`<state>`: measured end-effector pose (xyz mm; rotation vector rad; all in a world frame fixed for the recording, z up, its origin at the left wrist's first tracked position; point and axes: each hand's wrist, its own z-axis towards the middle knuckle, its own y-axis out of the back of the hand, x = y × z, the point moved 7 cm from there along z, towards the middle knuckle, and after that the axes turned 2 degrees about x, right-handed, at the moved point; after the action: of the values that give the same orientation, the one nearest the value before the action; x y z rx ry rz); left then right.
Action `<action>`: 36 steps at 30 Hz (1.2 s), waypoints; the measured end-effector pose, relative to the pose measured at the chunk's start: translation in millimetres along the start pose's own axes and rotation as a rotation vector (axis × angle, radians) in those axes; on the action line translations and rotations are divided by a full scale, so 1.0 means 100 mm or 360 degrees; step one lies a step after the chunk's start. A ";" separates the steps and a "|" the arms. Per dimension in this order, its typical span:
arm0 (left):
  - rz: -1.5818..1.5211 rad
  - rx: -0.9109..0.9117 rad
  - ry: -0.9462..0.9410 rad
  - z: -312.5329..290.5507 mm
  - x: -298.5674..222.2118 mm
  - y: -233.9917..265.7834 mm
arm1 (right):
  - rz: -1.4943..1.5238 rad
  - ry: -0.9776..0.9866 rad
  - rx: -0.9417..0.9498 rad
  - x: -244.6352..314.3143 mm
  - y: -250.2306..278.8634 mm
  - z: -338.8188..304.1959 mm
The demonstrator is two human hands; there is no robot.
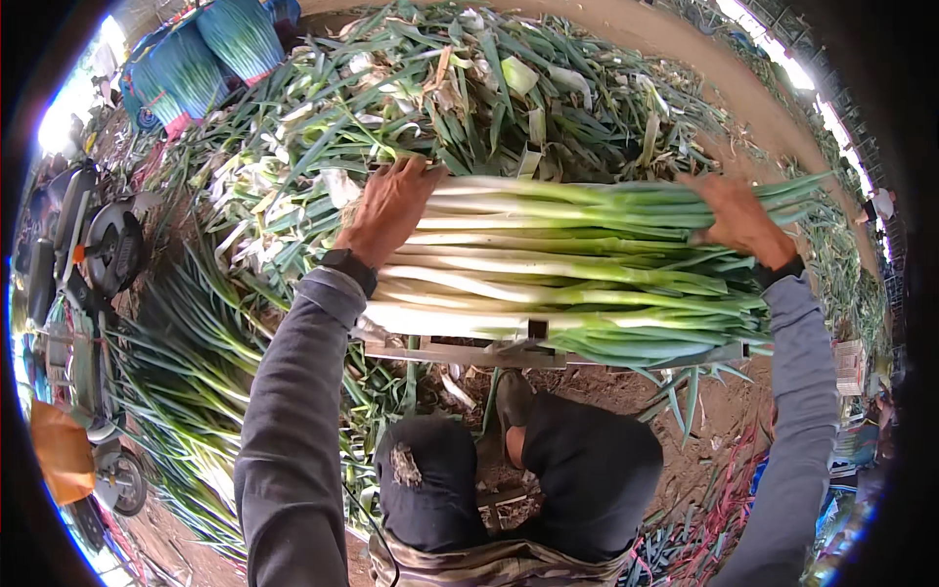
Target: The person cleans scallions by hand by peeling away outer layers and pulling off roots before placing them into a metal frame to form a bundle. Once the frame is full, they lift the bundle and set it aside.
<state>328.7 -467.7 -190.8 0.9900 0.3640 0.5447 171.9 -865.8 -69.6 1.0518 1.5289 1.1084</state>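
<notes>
A broad layer of long green onions (577, 235) lies across a low stand (460, 352) in front of me, white ends to the left, green leaves to the right. My left hand (391, 207), with a dark band at the wrist, is at the far white ends, its fingers curled together over them. Above the green leaves at the far right is my right hand (738, 217), slightly blurred, thumb and fingers apart. The undersides of both hands are hidden.
Behind the stand rises a heap of leaf trimmings (469, 88). More green onions (196, 362) lie on the ground to my left, near a parked motorbike (88, 254). Wrapped bundles (235, 44) stand at the far left. Pink ties (719, 499) lie at lower right.
</notes>
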 end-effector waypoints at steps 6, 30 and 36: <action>-0.0266 0.0693 0.0279 -0.17 0.42 -0.59 | 0.0282 0.0402 -0.0105 0.50 -0.27 0.45; -0.0699 0.0826 0.0436 -0.03 0.41 -0.49 | -0.0193 0.0690 -0.0561 1.29 -0.62 0.92; -0.0832 0.0703 0.0280 -0.05 0.47 -0.67 | 0.0218 0.0653 -0.0408 1.28 -0.72 1.01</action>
<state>381.7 -465.7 -253.4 1.2141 0.8975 0.0702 238.1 -742.9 -179.1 0.7936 1.5868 1.6460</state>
